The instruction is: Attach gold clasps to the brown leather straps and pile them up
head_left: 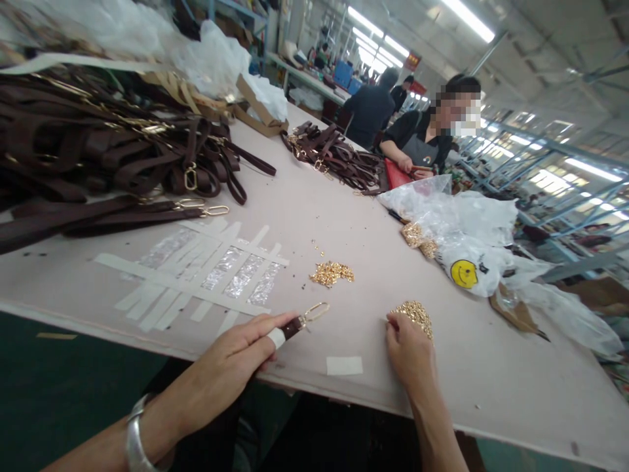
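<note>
My left hand [246, 347] is closed around a dark brown leather strap [293, 327] near the table's front edge. A gold clasp [316, 314] sticks out from the strap's end, and something white covers my thumb tip. To the right, my right hand [410, 344] rests with curled fingers at the near side of a pile of small gold metal pieces [417, 316]; whether a piece is between the fingertips is hidden. A second heap of shiny gold pieces [333, 274] lies farther back, between the hands. On the table between my hands is a small pale rectangle [344, 366].
Many brown straps [147, 144] with gold buckles are heaped at the left, and another strap pile [339, 157] lies at the back. Pale tape strips [196, 282] cross the tabletop. Plastic bags [472, 229] cover the right side. A co-worker [417, 144] sits across the table.
</note>
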{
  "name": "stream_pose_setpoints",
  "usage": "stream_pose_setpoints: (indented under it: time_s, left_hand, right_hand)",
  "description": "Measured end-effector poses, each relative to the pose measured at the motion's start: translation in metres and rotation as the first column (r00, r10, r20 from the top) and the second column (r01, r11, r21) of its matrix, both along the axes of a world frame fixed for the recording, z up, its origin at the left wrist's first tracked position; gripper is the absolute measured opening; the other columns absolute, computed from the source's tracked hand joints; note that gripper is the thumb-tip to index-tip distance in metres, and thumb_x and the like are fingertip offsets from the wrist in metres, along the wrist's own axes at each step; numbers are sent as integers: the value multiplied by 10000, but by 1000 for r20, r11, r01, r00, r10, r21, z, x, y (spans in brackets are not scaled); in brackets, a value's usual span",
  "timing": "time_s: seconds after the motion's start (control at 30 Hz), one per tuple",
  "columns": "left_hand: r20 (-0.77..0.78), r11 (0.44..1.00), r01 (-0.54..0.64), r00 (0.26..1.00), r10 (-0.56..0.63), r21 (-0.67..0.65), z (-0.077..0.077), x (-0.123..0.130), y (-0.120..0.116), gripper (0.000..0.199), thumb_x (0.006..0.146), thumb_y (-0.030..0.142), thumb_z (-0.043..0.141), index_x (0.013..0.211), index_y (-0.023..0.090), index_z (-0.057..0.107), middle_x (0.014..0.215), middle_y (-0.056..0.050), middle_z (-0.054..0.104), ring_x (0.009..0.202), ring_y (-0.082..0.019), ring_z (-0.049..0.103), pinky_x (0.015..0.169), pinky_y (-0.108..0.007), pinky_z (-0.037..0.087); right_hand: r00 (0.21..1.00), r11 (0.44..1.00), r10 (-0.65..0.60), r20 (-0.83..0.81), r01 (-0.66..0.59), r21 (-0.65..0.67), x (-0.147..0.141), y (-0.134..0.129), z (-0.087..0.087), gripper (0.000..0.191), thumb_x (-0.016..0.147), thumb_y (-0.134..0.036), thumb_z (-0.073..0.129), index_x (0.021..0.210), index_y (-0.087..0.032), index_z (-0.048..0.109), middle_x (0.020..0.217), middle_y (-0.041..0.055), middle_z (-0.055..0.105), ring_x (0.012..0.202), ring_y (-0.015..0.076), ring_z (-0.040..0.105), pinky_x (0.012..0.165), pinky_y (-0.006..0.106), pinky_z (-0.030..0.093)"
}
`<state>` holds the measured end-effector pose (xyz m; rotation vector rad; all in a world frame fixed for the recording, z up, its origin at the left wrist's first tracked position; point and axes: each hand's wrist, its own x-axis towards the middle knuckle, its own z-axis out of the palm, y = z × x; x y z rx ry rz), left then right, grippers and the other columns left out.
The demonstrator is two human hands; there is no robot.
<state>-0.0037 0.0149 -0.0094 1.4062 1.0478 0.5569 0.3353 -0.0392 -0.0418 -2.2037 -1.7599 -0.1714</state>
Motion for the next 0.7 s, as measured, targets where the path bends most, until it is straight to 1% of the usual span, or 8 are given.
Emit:
stream_pose_setpoints:
  time_s: [0.1, 0.23, 0.3, 0.4, 0.5, 0.57, 0.63, 0.7]
  left_hand:
    - [121, 998, -11, 992, 18, -65, 0, 4, -1, 368, 900, 291, 566, 1246, 285, 687, 1305, -5, 673, 1270, -255, 549, 1158, -410, 322]
    - [346, 975, 18, 936, 61, -222, -5, 10, -2, 371, 853, 234, 630, 1219, 217, 692, 1203, -32, 727, 1178, -218, 624, 1079, -348, 414]
    - [369, 964, 17, 925, 85, -264, -8, 11, -2, 347, 812, 186, 638, 1150, 185, 715, 1125, -42, 751, 1111, -214, 651, 1014, -328, 448]
    - [296, 964, -41, 948, 121, -263, -10, 13, -3, 286, 767, 163, 627, 1036, 150, 726, 997, -50, 757, 923, -193, 674, 837, -293, 482]
    - [212, 970, -76, 969, 126, -229, -10, 14, -4, 241, 775, 216, 624, 987, 137, 710, 891, -43, 727, 764, -162, 624, 681, -267, 437]
    - [199, 975, -89, 971, 130, -203, -9, 15, -5, 223, 796, 253, 617, 965, 134, 700, 829, -27, 693, 705, -141, 575, 632, -255, 400]
    - [209, 980, -103, 968, 137, -169, -7, 16, -7, 198, 812, 259, 598, 940, 136, 686, 796, -11, 661, 670, -125, 534, 604, -247, 377]
    - [209, 987, -108, 969, 132, -121, -7, 17, -8, 174, 823, 233, 563, 930, 148, 671, 780, 0, 644, 650, -121, 516, 590, -247, 375]
  right_hand:
    - [997, 999, 42, 61, -41, -21, 2, 2, -3, 273, 898, -256, 421, 1022, -167, 648, 931, 122, 717, 850, 250, 662, 801, 374, 478]
    - [991, 996, 86, 105, -84, -27, 11, 4, -7, 303, 896, -281, 400, 1017, -157, 649, 923, 144, 713, 843, 282, 670, 788, 407, 488]
    - [987, 995, 98, 131, -95, -28, 16, 6, -8, 321, 901, -297, 383, 1001, -158, 654, 915, 147, 713, 833, 288, 675, 780, 418, 500]
    - [993, 996, 87, 80, -87, 2, 12, 7, -4, 319, 889, -339, 414, 989, -175, 669, 917, 130, 725, 838, 285, 688, 794, 429, 521]
    - [964, 996, 63, -257, -43, 82, -20, 1, 4, 259, 862, -412, 567, 981, -213, 684, 905, 78, 738, 824, 253, 701, 785, 396, 549]
    - [840, 986, 133, -527, -59, 155, -56, -5, 8, 232, 846, -405, 662, 986, -221, 679, 908, 53, 735, 817, 217, 700, 761, 342, 568]
    - [722, 960, 261, -640, -125, 251, -96, -10, 10, 171, 846, -332, 699, 979, -227, 675, 911, 32, 727, 821, 181, 691, 759, 290, 569]
    - [660, 914, 396, -638, -218, 342, -129, -12, 9, 121, 859, -238, 689, 979, -238, 670, 914, 14, 720, 841, 155, 683, 780, 258, 558]
